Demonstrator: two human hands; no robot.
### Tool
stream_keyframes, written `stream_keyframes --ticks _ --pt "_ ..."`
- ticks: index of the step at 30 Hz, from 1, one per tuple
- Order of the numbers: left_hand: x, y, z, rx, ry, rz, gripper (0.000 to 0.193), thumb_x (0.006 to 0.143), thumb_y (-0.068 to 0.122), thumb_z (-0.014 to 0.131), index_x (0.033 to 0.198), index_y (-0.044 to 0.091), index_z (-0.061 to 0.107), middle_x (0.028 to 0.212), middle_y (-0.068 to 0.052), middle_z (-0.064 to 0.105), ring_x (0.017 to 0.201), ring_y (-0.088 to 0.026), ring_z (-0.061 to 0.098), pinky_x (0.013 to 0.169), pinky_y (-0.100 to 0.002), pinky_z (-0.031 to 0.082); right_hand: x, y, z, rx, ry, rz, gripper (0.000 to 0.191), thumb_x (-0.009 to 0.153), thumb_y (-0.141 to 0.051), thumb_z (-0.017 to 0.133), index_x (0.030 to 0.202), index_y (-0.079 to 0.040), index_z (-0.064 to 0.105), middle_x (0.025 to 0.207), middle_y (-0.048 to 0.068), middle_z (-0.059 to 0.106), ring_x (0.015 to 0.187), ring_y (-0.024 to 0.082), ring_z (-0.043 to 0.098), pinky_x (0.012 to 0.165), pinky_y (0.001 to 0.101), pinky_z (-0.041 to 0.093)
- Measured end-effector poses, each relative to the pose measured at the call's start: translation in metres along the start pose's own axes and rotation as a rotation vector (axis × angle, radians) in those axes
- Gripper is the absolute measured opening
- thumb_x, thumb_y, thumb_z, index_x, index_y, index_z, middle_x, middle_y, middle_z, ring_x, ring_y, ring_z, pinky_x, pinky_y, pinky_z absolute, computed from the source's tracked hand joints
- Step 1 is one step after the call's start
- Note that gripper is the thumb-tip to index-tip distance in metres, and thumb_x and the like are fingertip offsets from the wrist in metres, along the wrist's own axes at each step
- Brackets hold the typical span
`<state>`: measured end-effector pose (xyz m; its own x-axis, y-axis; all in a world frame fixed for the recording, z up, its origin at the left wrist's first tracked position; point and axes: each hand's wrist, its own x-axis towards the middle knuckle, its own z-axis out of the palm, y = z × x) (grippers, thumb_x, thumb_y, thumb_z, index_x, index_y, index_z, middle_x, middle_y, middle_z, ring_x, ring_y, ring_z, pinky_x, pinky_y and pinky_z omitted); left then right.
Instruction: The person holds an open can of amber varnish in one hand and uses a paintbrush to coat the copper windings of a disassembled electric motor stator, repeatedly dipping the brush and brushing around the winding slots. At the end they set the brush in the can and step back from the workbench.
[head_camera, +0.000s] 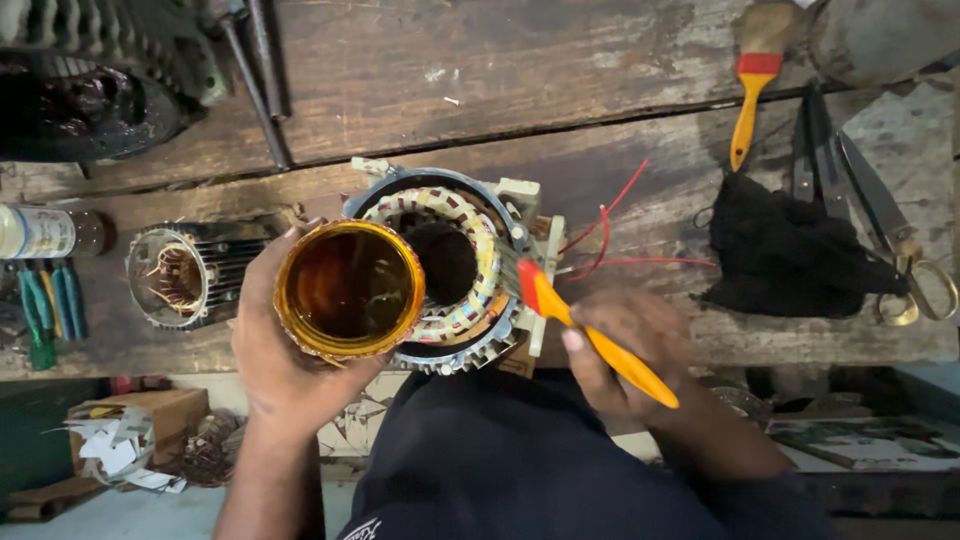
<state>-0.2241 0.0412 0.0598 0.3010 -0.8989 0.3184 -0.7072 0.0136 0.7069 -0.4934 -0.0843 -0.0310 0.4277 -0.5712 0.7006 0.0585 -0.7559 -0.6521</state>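
Stator (455, 270) sits mid worktop (420, 90), jar (350, 290) over its left part, brush (590, 335) at its right rim. Smaller stator (185, 275) left. Cloth (785, 255) right, scissors (890, 225) beside it, 2nd brush (752, 80) behind.

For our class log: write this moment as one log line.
left hand: holds amber jar | right hand: holds orange brush, bristles at stator windings | wooden bench: scissors, spare brush
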Motion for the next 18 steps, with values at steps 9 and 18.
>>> stream_keyframes --ticks 9,18 --pt "-0.001 0.001 0.002 0.058 0.004 0.023 0.095 0.071 0.017 0.089 0.151 -0.003 0.04 0.143 -0.02 0.062 0.126 -0.026 0.066 0.112 -0.036 0.052 0.003 -0.003 -0.016 -0.027 0.055 0.069 0.022 0.087 0.002 0.066 0.107 -0.001 0.06 0.089 0.012 0.069 0.077 0.026 0.072 0.067 0.0372 0.058" --pt "0.0 -0.001 0.001 0.097 0.018 -0.023 0.097 0.067 0.017 0.092 0.147 -0.004 0.042 0.138 -0.02 0.063 0.126 -0.027 0.067 0.113 -0.038 0.053 0.0 0.001 -0.01 0.059 -0.215 -0.208 0.022 0.082 -0.005 0.075 0.099 0.0 0.064 0.085 0.015 0.069 0.07 0.029 0.071 0.06 0.0393 0.057"
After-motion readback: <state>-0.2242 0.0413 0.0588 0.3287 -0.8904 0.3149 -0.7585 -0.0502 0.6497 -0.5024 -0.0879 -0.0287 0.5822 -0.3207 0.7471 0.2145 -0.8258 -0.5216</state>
